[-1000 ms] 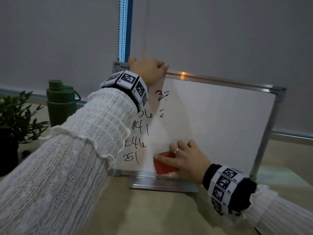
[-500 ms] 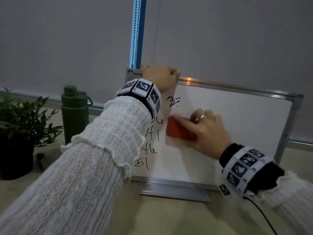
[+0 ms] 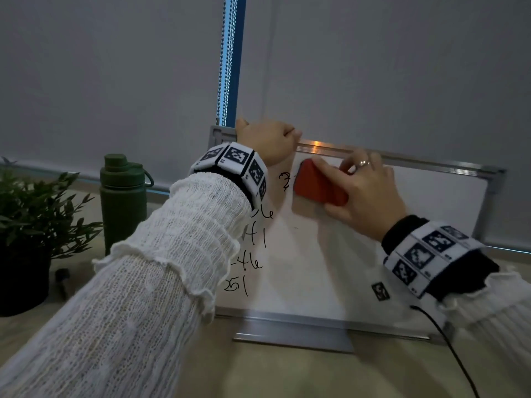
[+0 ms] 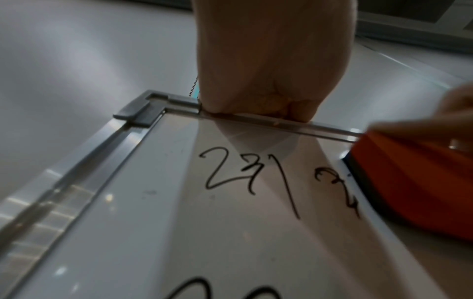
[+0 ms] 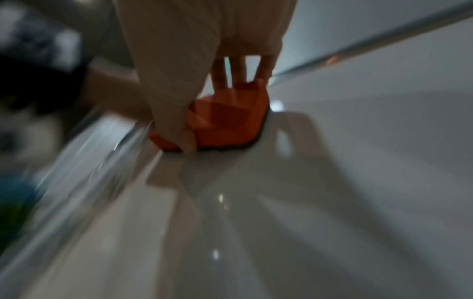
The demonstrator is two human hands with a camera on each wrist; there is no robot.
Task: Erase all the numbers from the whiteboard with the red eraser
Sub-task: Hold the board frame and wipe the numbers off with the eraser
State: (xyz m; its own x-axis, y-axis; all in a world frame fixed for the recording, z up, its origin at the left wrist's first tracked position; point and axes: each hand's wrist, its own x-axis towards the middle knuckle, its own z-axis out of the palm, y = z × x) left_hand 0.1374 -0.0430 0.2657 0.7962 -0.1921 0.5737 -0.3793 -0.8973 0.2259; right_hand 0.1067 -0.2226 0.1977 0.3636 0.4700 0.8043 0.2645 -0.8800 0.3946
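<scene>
My left-wrist camera alone shows the black handwritten "221" (image 4: 245, 174) just below my left hand (image 3: 265, 140), which curls over the top rail of the upright metal-framed whiteboard (image 3: 431, 214). My right hand (image 3: 365, 193) grips the red wedge-shaped eraser (image 3: 317, 183) flat against the whiteboard near its top rail, beside a half-wiped number; fingers on top, thumb underneath.

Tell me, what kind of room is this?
Probably an office or study desk by a window: a small whiteboard stands on a tabletop, roller blinds hang behind it, and a potted plant and green bottle sit alongside.
</scene>
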